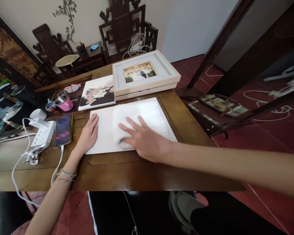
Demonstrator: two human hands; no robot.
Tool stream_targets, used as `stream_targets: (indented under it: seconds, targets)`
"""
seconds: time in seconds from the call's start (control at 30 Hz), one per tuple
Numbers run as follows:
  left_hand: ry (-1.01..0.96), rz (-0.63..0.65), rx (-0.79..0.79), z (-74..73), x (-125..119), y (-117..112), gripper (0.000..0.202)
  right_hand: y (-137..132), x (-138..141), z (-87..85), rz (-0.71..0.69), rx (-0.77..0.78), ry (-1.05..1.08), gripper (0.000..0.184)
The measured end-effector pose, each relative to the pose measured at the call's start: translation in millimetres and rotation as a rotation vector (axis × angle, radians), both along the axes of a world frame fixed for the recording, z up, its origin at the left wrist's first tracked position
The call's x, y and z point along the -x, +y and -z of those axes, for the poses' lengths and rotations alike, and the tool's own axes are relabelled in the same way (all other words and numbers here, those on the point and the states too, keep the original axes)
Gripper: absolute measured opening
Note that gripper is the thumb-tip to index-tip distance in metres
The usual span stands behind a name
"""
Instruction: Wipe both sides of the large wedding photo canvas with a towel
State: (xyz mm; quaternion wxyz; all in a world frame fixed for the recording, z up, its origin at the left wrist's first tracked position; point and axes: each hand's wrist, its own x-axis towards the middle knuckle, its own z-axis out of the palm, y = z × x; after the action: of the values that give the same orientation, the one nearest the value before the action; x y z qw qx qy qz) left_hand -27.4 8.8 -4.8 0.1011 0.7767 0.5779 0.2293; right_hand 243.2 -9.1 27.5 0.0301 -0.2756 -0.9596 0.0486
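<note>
A white rectangular board or panel (104,130) lies on the wooden table in front of me. My left hand (89,130) rests along its left edge, fingers stretched out and lying against it. On the board's middle and right part is a soft white cloth (120,117), its outline partly blurred. My right hand (144,138) lies on this cloth with its fingers spread, pressing from above. The cloth under the palm is hidden. Just beyond the board are a photo print (98,93) and a pale wooden picture frame (147,73) stacked on another frame.
To the left are a phone (63,130) on a charging cable, a white power strip (42,133), a pink cup (65,103) and a black kettle-like item. Dark carved chairs (122,26) stand behind the table (137,173). A brown bag (213,107) sits at the right.
</note>
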Motion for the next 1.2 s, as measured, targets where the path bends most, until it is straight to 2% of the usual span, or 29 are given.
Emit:
stream_targets:
  seconds: [0.13, 0.23, 0.33, 0.43, 0.53, 0.63, 0.73, 0.9, 1.0, 1.1, 1.2]
  targets:
    - [-0.005, -0.002, 0.000, 0.8, 0, 0, 0.050, -45, -10, -6.2, -0.149, 0.041, 0.049, 0.038]
    - [-0.012, 0.003, 0.000, 1.6, 0, 0, 0.051, -51, -14, -9.0, -0.229, 0.061, 0.071, 0.034]
    - [-0.017, 0.006, 0.003, 2.3, 0, 0, 0.051, -28, -10, -7.5, -0.215, 0.057, 0.045, 0.041]
    - [-0.008, 0.006, 0.005, 2.1, 1, 0, 0.051, 11, 1, -6.1, -0.149, 0.002, 0.004, 0.053]
    - [0.006, 0.009, 0.005, 1.3, 1, 0, 0.051, 48, 13, -7.3, -0.071, -0.045, -0.046, 0.057]
    - [0.004, 0.002, 0.010, 1.0, 1, 0, 0.051, 60, 22, -8.1, -0.032, -0.068, -0.085, 0.056]
    - [-0.009, 0.002, 0.009, 1.9, 1, 0, 0.049, 40, 23, -6.9, -0.051, -0.093, -0.090, 0.049]
    - [-0.025, 0.005, 0.019, 2.4, 0, 0, 0.050, -34, 15, -10.3, -0.170, -0.039, 0.001, 0.031]
    - [-0.034, 0.007, 0.021, 2.1, 0, 0, 0.050, -61, 12, -15.6, -0.234, -0.007, 0.050, 0.026]
    - [-0.029, 0.004, 0.015, 2.3, 0, -1, 0.051, -51, 15, -16.6, -0.251, 0.018, 0.076, 0.025]
    - [-0.026, 0.002, 0.010, 2.6, 1, -1, 0.050, -11, 24, -11.3, -0.206, -0.002, 0.060, 0.037]
